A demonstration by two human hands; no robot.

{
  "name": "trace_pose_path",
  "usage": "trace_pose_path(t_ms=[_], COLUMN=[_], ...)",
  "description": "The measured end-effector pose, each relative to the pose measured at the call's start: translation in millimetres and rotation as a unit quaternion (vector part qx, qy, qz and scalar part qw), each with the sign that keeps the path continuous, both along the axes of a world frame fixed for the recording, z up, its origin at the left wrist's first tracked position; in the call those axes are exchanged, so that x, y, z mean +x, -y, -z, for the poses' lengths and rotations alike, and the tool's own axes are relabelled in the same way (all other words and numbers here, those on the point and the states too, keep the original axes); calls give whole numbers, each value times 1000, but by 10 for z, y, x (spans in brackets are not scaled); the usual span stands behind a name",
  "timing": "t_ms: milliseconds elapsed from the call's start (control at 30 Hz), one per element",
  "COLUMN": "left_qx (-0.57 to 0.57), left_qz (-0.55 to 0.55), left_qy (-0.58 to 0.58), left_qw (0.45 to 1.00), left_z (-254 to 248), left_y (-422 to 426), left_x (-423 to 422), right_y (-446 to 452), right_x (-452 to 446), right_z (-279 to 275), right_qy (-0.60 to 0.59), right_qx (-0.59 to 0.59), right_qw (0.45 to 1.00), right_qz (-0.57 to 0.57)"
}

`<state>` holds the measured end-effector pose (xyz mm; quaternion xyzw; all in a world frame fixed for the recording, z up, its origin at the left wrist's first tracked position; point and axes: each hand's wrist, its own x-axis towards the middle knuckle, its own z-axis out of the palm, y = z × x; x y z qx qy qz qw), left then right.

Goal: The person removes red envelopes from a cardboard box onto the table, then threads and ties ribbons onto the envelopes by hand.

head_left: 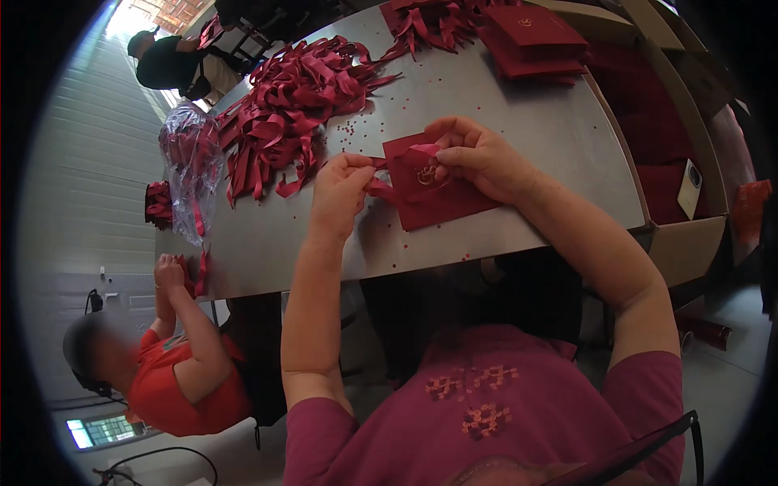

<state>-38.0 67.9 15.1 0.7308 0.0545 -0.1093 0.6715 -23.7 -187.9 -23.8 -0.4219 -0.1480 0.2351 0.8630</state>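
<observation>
A flat dark-red paper bag [450, 205] with a gold emblem lies on the metal table in front of me. Pink-red ribbon [381, 189] runs from its left edge across its face. My left hand [342, 188] is closed, pinching the ribbon beside the bag's left edge. Over the bag's upper right part, my right hand [484, 156] pinches the other stretch of ribbon between thumb and forefinger. Its remaining fingers curl above the bag, and part of the emblem is covered by ribbon.
A large heap of red ribbons [304, 97] covers the table's far left, beside a clear plastic bag [190, 162]. Stacked red bags [535, 40] stand at the far right. A cardboard box [685, 251] with a phone [690, 190] adjoins the right edge. A co-worker [186, 381] sits left.
</observation>
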Motion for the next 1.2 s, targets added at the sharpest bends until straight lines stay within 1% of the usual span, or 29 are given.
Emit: trace_pose_path(t_ms=[33,67,100,133,200,333,400,533,733,800,833,900,933,1000,1067,1200], left_qx=[0,133,262,262,352,358,266,252,246,223,223,262,172,172,172,111], left_qz=[-1,9,20,20,19,20,56,54,60,51,51,8,8,16,16,-33], left_qy=[0,64,127,127,168,165,129,160,139,99,99,166,18,22,27,1], left_qw=[1000,989,956,956,921,919,954,953,957,968,968,951,985,985,985,993], left_z=[32,98,150,188,238,172,92,170,138,143,174,232,65,87,102,18], left_y=[34,100,131,126,148,166,127,-8,-79,-164,-278,-583,-611,-606,-624,-669], left_x=[11,25,47,79,122,106,59,29,18,33,58,98,9,-21,-56,-91], right_y=[-11,-22,-30,-27,-14,-10,-8,-7,-19,-35,-50,-82,-76,-61,-62,-70], right_x=[-5,-7,-7,-6,-16,-13,-20,-18,-29,-65,-75,-93,-86,-83,-69,-88], right_z=[5,11,7,-1,-11,6,5,7,-29,-62,-71,-86,-96,-111,-77,-105], right_qy=[0,5,11,11,17,9,-24,-52,-69,-64,-64,-41,-41,-37,-37,-41], right_qx=[0,-6,-11,-11,-13,-5,4,26,14,-14,-14,-54,-54,-66,-65,-71], right_qw=[1000,1000,1000,1000,1000,1000,999,997,997,996,996,995,995,996,996,995], right_qz=[-1,8,17,18,11,11,35,41,44,52,53,76,77,44,42,54])
